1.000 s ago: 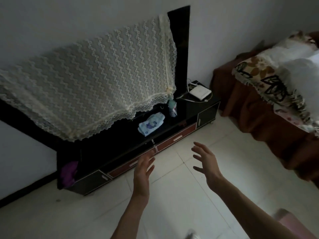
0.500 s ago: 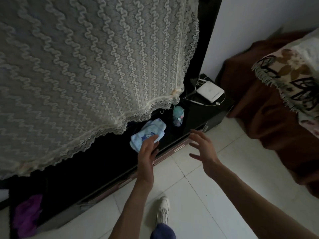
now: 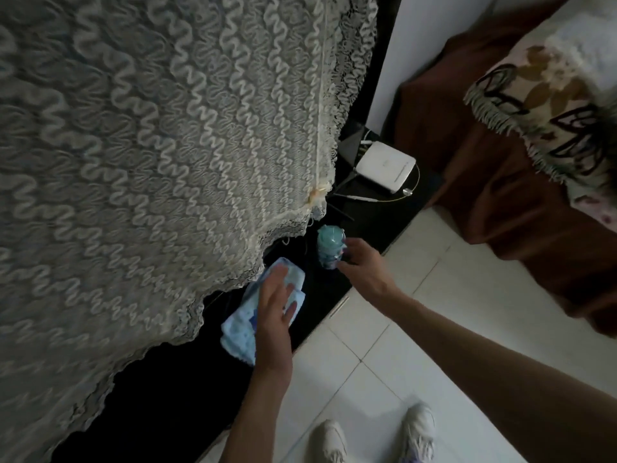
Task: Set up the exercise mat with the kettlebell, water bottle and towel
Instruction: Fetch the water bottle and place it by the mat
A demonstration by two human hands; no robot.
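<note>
— Both hands have reached the dark worktop (image 3: pixel 337 295) since a moment ago?
— Yes. Left hand (image 3: pixel 273 315) now lies flat, fingers spread, on the towel (image 3: pixel 240 325); grip released, nothing clenched.
— How does the towel lie?
— Folded, long axis running from near left toward the far right, partly under the lace cloth (image 3: pixel 160 155).
— And the bottle (image 3: pixel 329 247)?
— Upright, cap up, just beyond the towel. Right hand (image 3: pixel 362 270) touches its side, fingers curling round it; whether that grip has closed, I cannot tell.

Folded blue towel (image 3: pixel 245 324) beside upright teal bottle (image 3: pixel 329 247)
</note>
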